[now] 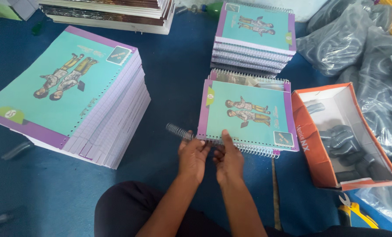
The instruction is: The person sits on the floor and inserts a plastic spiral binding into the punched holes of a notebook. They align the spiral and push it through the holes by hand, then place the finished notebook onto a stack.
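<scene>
1. Here, a notebook (247, 115) w/ teal cover and purple edge is laid flat on the blue floor (169, 74), its punched edge turned toward the person, prob. so the holes are within easy reach.
2. A wire coil (178, 131) is held along that near edge; its free end sticks out to the left of the notebook, while the rest is seen threaded through the holes toward the right.
3. Left hand (192, 154): fingers are pinched on the coil just at the notebook's left corner, seemingly to steady or turn it.
4. Right hand (228, 157): thumb is pressed on the cover's near edge, fingers curled under by the coil; cover appears held down so the holes stay lined up.
5. Under the notebook another bound one is seen, and a stack of bound notebooks (254, 37) is kept just behind.
6. To the left, a tall unbound stack (68, 90) w/ the same cover is placed, punched edge facing right.
7. To the right, an orange box (336, 136) w/ dark coils is set, open side up, near the right hand; grey bags (358, 39) are piled behind it.
8. Yellow-handled pliers (356, 213) are left on the floor beside the box.
</scene>
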